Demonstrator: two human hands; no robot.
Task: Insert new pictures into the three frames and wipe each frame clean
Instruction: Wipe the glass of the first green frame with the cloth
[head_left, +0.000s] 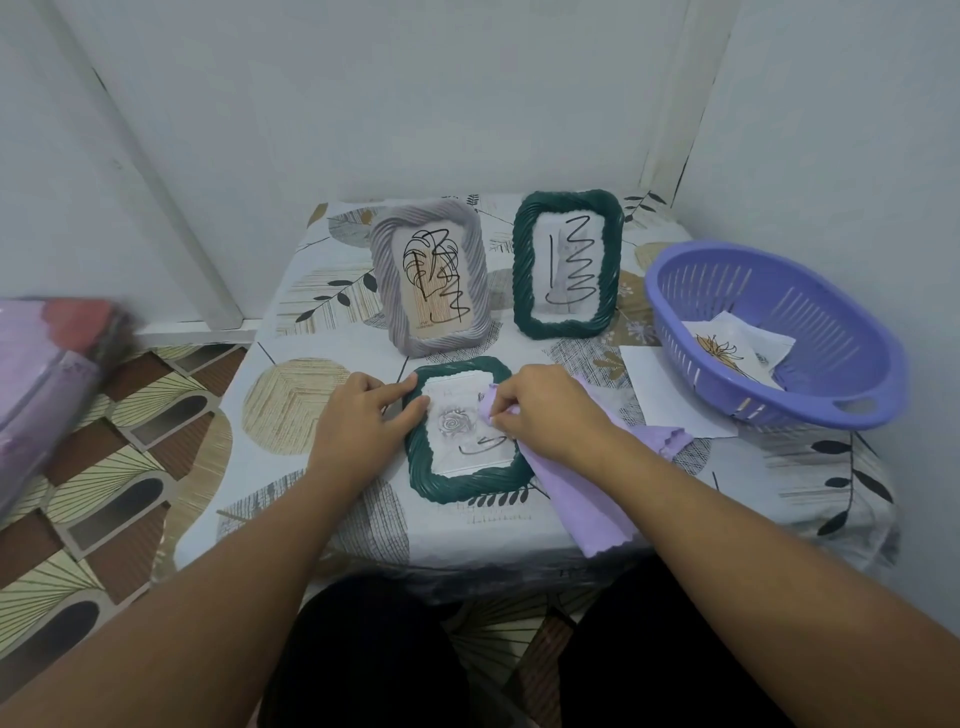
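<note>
Lying flat near the front edge of the table (311, 467) is one dark green frame (464, 488) with a rose picture; two more frames stand upright behind it, one grey frame (387, 291) and one green frame (524, 291), both with black scribbles on the glass. The left hand (358, 415) presses straight fingers on the flat frame's left edge. The right hand (545, 410) pinches one purple cloth (582, 499) on the glass. One purple basket (831, 374) with pictures sits at the right edge, on a white sheet (660, 389).
</note>
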